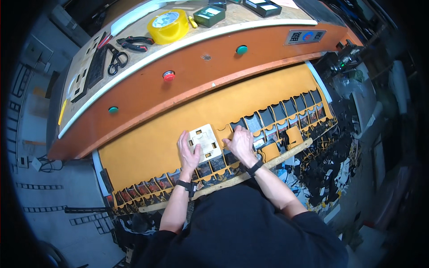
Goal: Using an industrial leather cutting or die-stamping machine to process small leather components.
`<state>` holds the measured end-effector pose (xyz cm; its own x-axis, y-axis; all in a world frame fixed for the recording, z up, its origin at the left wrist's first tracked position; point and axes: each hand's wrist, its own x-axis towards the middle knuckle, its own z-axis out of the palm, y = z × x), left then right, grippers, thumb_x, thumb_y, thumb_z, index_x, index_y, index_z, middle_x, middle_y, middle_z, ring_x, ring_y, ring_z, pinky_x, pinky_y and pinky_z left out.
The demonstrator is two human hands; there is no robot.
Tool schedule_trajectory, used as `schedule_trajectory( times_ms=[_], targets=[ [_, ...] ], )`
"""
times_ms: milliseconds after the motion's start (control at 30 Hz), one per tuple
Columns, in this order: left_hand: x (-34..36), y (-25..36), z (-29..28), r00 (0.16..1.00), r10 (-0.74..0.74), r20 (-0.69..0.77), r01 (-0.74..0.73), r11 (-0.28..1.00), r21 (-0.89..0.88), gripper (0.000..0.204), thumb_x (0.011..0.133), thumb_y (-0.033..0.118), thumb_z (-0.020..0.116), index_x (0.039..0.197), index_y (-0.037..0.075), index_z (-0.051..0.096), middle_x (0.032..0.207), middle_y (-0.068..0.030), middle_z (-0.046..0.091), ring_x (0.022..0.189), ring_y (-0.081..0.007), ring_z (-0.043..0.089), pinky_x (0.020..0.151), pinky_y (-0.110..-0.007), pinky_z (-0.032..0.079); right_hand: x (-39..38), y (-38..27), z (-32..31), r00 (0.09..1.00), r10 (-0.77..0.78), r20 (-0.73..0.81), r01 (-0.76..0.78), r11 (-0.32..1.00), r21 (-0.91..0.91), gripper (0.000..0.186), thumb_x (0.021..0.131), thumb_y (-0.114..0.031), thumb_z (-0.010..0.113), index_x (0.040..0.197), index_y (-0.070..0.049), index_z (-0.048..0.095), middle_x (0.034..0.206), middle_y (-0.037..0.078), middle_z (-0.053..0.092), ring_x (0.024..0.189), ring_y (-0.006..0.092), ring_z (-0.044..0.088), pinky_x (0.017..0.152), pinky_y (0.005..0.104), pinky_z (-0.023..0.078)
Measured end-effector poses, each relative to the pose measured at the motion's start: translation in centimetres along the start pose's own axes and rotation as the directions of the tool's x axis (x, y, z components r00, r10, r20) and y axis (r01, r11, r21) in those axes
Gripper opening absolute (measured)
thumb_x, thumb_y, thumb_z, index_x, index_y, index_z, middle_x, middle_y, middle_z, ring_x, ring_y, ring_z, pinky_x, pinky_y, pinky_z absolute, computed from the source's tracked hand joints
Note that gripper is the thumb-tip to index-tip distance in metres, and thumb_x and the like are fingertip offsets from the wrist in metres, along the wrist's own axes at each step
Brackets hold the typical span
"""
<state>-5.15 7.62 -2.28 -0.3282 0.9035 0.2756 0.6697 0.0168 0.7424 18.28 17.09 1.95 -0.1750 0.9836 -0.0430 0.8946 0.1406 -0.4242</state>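
Observation:
My left hand [189, 152] grips the near left side of a pale, square cutting die [205, 142] with several dark slots. Its fingers lie along the edge and its thumb rests on top. The die lies on a large yellow-orange sheet [165, 129], beside rows of cut-out openings. Just right of the die, my right hand [241, 144] is closed, with fingers curled down over the cut edge of the sheet. A yellow cut piece [222, 133] lies next to its thumb. What its fingertips hold, if anything, is hidden.
An orange machine beam [192, 67] with a red button [168, 76] and green buttons spans behind the sheet. On its top lie yellow tape [168, 27], scissors [117, 61] and pliers [135, 43]. Loose yellow pieces [270, 152] lie by the wooden strip [286, 155]; scraps [330, 174] cover the floor at right.

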Motion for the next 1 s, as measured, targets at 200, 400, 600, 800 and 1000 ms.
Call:
schedule_trajectory(
  times_ms=[200,400,600,800,1000],
  targets=[
    [0.4,0.6,0.2,1.0,-0.005,0.002,0.005,1.0,-0.002,0.069,0.095,0.011,0.077,0.156,-0.004,0.049,0.163,-0.028,0.05,0.152,-0.0468,0.047,0.13,-0.053,0.038,1.2,0.6,0.9,0.998,0.03,0.063,-0.029,0.999,-0.016,0.056,0.078,-0.039,0.098,0.11,0.0,0.072,0.1,0.022,0.079,0.103,0.0404,0.075,0.107,0.0574,0.041],
    [0.3,0.5,0.2,1.0,-0.001,0.008,0.0,1.0,0.016,0.069,0.096,0.013,0.077,0.157,-0.004,0.048,0.163,-0.028,0.05,0.152,-0.046,0.048,0.13,-0.053,0.038,-0.1,0.6,2.0,0.991,-0.056,-0.121,0.06,0.998,0.029,0.047,0.082,-0.033,0.094,0.107,0.001,0.074,0.096,0.02,0.079,0.103,0.039,0.073,0.11,0.0574,0.038],
    [0.6,0.6,0.7,1.0,0.003,-0.001,-0.003,1.0,0.006,0.068,0.095,0.012,0.077,0.156,-0.003,0.05,0.162,-0.0277,0.052,0.152,-0.0463,0.048,0.13,-0.053,0.038,-0.6,0.8,1.5,0.996,0.034,-0.077,-0.008,0.945,0.326,0.038,0.084,-0.025,0.091,0.109,-0.002,0.073,0.09,0.014,0.077,0.1,0.0355,0.072,0.112,0.0535,0.036],
    [0.2,0.0,0.1,1.0,-0.027,0.006,0.026,0.999,0.032,0.068,0.095,0.013,0.077,0.156,-0.004,0.051,0.162,-0.0282,0.053,0.151,-0.0466,0.049,0.13,-0.053,0.038,-0.2,0.4,2.0,0.998,0.063,0.015,-0.064,0.917,0.394,0.026,0.085,-0.023,0.091,0.1,-0.004,0.083,0.125,0.015,0.068,0.129,0.0325,0.058,0.117,0.0528,0.033],
    [0.5,-0.5,0.7,1.0,-0.026,-0.003,0.026,1.0,0.007,0.07,0.095,0.013,0.079,0.156,-0.003,0.05,0.164,-0.0285,0.051,0.152,-0.0469,0.048,0.13,-0.053,0.037,1.2,4.2,-5.1,0.926,-0.2,0.321,0.007,0.859,0.512,0.028,0.08,-0.023,0.098,0.089,-0.002,0.081,0.119,0.013,0.074,0.12,0.0343,0.068,0.11,0.0477,0.05]
  ],
)
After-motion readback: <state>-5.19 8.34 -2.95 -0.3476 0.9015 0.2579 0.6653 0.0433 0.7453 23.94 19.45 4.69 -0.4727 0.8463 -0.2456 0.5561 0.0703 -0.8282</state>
